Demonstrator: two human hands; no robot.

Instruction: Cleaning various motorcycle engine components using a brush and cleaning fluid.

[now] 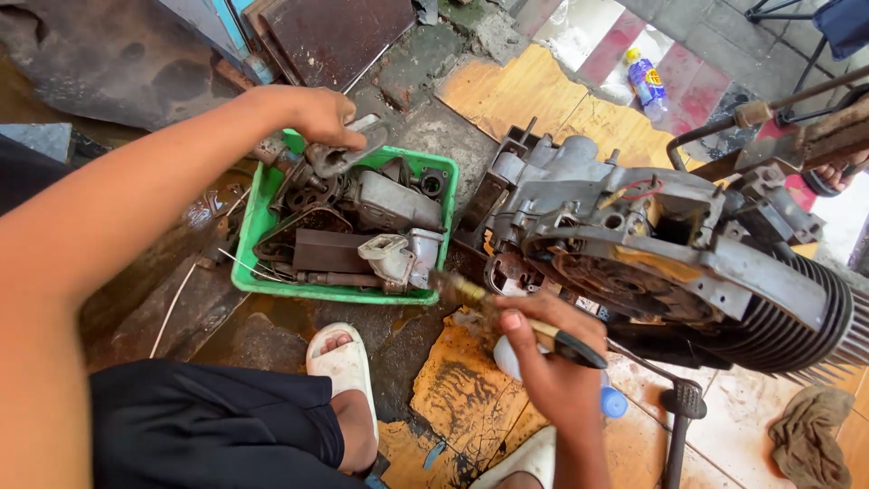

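floor: wet concrete (425,63) | plywood sheets (507,91) | daylight

Glossy green plastic tray (258,226) — dull metal engine (634,235)

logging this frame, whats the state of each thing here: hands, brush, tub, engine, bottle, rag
left hand: closed on a metal part above the tub
right hand: gripping the brush
brush: held tilted, bristles toward the engine
green tub: full of greasy metal parts
engine: on the floor, side cover off, greasy
plastic bottle: lying on the floor, capped
rag: crumpled on the floor
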